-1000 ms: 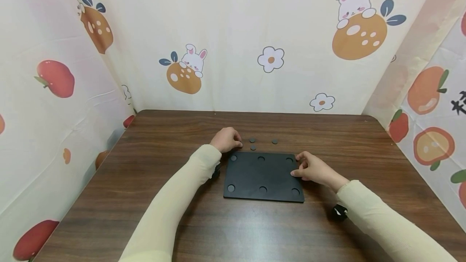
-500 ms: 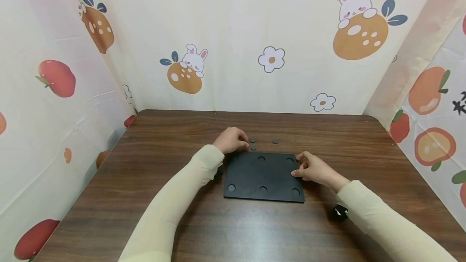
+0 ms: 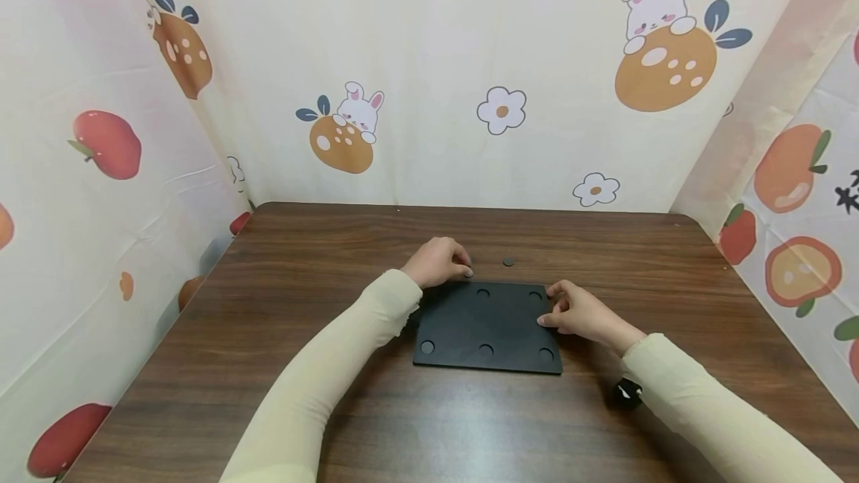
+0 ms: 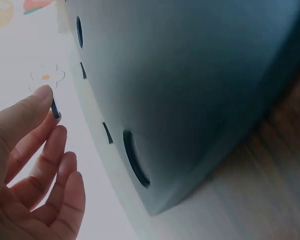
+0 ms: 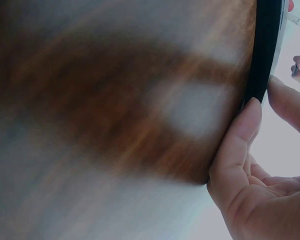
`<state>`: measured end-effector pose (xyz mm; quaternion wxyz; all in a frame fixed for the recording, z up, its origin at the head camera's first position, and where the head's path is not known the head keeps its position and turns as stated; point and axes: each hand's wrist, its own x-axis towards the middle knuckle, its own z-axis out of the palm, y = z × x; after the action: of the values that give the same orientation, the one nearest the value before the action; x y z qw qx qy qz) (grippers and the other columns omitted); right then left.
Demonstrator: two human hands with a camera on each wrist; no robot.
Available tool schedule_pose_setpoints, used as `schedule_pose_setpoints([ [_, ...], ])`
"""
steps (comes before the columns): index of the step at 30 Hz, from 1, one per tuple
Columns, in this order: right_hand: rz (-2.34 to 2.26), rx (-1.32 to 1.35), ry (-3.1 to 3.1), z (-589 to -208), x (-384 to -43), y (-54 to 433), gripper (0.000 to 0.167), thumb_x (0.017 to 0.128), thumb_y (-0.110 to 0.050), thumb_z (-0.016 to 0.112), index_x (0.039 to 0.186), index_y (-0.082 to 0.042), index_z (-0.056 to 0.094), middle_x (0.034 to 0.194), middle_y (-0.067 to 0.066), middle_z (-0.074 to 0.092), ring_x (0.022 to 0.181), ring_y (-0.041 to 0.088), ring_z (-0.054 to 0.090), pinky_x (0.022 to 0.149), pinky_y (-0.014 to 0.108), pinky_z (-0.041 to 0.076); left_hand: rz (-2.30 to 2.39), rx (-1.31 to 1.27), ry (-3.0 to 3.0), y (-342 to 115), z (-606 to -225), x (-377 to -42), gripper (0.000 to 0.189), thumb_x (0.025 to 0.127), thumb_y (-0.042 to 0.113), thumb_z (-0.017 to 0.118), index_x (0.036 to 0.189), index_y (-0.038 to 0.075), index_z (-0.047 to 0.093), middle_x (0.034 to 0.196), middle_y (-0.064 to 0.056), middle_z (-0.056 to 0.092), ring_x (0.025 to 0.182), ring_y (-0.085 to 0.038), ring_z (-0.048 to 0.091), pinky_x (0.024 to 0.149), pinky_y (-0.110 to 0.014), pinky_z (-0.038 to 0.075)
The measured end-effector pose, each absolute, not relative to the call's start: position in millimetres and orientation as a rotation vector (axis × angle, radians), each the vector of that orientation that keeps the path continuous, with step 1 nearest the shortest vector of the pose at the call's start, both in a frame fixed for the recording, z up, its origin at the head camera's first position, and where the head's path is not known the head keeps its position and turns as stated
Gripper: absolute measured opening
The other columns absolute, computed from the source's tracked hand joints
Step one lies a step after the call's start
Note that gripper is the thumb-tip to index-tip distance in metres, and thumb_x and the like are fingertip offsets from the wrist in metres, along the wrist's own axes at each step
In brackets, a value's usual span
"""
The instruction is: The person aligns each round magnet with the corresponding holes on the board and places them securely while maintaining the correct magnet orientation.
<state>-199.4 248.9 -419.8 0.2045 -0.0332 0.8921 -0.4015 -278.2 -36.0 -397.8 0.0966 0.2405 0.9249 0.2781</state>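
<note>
A black rectangular board (image 3: 486, 323) with round recesses along its near and far edges lies on the table. Behind its far left part, my left hand (image 3: 436, 262) pinches a small dark disc (image 4: 55, 109) between thumb and forefinger, the other fingers loosely curled. Two more thin dark pieces, one nearer disc (image 4: 107, 133) and one farther disc (image 4: 83, 70), show past the board's edge in the left wrist view. In the head view a lone disc (image 3: 508, 262) lies behind the board. My right hand (image 3: 579, 310) holds the board's right edge between thumb and forefinger.
The brown wood-grain table (image 3: 322, 237) reaches back to a cream curtain (image 3: 429, 147) printed with rabbits, fruit and flowers. Similar printed cloth hangs at both sides. A black band with a small device (image 3: 627, 392) sits at the right wrist.
My left hand has moved rightward along the board's far edge, over the discs there, and now pinches one. My right hand has stayed at the board's right edge.
</note>
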Motion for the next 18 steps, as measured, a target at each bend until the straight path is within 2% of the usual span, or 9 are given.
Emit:
schedule_pose_setpoints([
  [18, -1.129, -0.103, 2.48, -422, -201, 250, 0.063, 0.088, -0.024, 0.074, 0.134, 0.002, 0.04, 0.083, 0.007, 0.054, 0.075, 0.018, 0.056, 0.073, 0.034, 0.056, 0.762, 0.808, 2.715, -19, -397, -268, 0.016, 0.089, 0.025, 0.073, 0.1, 0.015, 0.077, 0.098, 0.002, 0.072, 0.082, -0.01, 0.061, 0.073, -0.025, 0.051],
])
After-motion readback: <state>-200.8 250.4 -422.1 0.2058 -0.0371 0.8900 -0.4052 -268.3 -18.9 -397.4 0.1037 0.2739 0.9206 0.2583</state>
